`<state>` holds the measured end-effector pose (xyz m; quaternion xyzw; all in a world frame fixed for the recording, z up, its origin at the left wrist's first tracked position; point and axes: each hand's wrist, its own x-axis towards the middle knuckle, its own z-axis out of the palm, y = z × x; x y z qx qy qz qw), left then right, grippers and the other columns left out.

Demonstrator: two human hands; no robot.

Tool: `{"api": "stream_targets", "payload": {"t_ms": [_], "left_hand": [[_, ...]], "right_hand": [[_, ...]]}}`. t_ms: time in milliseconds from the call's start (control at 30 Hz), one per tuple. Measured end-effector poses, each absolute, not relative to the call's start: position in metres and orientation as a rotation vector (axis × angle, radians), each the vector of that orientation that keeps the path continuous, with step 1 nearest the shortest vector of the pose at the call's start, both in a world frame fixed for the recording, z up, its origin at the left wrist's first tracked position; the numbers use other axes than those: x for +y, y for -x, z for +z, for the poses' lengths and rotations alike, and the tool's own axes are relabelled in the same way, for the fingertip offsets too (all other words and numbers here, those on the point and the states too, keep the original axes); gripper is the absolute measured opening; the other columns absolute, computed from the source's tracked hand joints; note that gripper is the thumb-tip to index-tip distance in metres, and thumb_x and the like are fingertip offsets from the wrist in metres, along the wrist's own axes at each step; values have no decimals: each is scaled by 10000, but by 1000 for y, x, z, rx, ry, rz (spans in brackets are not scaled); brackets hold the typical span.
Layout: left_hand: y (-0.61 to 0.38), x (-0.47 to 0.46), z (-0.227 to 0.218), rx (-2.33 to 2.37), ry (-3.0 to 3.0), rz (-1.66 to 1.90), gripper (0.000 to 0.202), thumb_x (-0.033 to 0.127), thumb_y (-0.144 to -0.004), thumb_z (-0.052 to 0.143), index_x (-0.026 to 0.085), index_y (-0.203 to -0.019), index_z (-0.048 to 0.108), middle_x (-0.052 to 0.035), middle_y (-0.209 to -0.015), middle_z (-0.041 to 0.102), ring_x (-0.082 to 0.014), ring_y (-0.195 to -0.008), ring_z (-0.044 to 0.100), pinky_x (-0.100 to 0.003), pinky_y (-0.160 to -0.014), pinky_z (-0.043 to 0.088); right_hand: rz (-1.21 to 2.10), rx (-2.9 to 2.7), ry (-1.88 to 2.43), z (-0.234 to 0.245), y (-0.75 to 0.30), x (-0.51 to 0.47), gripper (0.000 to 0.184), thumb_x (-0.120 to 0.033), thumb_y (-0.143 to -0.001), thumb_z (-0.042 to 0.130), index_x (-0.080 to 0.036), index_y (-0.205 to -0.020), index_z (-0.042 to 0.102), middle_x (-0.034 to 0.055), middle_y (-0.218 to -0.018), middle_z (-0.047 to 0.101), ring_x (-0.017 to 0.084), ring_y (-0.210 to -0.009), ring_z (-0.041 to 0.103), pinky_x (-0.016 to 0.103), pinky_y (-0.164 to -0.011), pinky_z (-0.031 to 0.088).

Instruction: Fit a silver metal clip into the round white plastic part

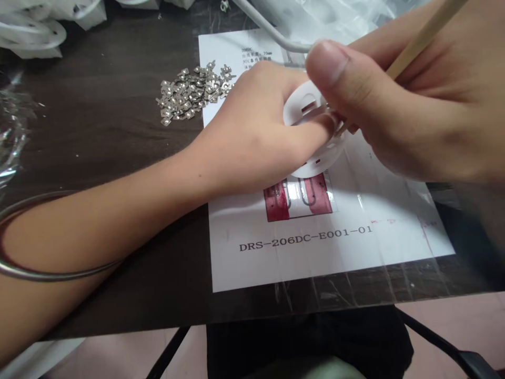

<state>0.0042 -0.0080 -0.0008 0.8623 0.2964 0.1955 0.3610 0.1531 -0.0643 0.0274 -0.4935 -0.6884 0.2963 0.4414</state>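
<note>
My left hand (252,131) is closed on a round white plastic part (323,162) with rectangular slots, its thumb pressing near the middle. In my right hand (418,118) is a thin wooden stick (424,42), slanting down to the left. Its lower end meets the white part beside my left thumb; the exact contact is hidden by my fingers. Both hands are over a printed sheet (236,268) labelled DRS-206DC-E001-01. Left of the sheet's upper edge lies a heap of small shiny metal terminals (189,92).
More white plastic parts (35,34) sit at the upper left. Clear plastic wrap (11,131) lies at the left edge, and a clear bag (347,21) at the back. A white cable (262,21) runs behind my hands. The dark table's front edge (158,325) crosses below.
</note>
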Motion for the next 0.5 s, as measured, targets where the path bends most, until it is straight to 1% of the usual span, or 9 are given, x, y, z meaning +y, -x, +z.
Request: {"api": "stream_targets", "payload": {"t_ms": [67,133,167,233,333,400,500], "left_hand": [[-5,-8,-2,781,-2202,520,332,249,-853,546,122,-558,463,59,-578,459,-22,-599,403,-193,-575,306],[-6,-9,-2,800,-2195,538,399,242,-853,557,133,-514,377,54,-530,396,-23,-543,353,-201,-531,285],[-7,-9,-2,798,-2199,534,393,246,-859,553,138,-521,383,50,-531,400,-32,-545,368,-205,-525,288],[-6,-8,-1,787,-2204,529,320,245,-864,546,145,-573,458,44,-568,461,-55,-587,439,-211,-535,310],[-6,-8,1,774,-2180,531,218,223,-855,551,150,-650,564,35,-647,559,-88,-674,531,-216,-585,363],[-5,-7,1,780,-2133,539,215,230,-849,565,154,-649,590,29,-644,572,-104,-686,554,-223,-598,382],[-4,-6,0,807,-2044,549,286,283,-839,593,151,-588,557,18,-595,540,-109,-637,543,-232,-571,380]], "right_hand": [[515,-1923,1359,25,-154,-63,689,-490,-958,358,-121,-381,430,-29,-375,294,-36,-395,230,194,-356,105],[357,-2002,1364,19,-156,-60,638,-404,-937,460,-109,-374,411,-37,-376,246,-30,-420,188,184,-368,124],[295,-2012,1361,16,-157,-58,609,-351,-929,488,-107,-375,412,-39,-376,246,-26,-433,191,189,-386,145],[259,-2021,1319,11,-159,-53,604,-323,-928,487,-107,-373,386,-42,-379,240,-26,-436,189,213,-419,148],[303,-2056,1246,7,-162,-49,609,-341,-954,443,-120,-399,326,-39,-401,244,-12,-436,203,251,-448,136],[345,-2047,1225,6,-163,-49,591,-340,-961,437,-130,-424,304,-36,-423,258,2,-445,214,268,-461,136],[382,-1973,1166,3,-163,-51,555,-322,-963,442,-132,-458,313,-39,-456,260,8,-462,216,263,-472,140]]}}
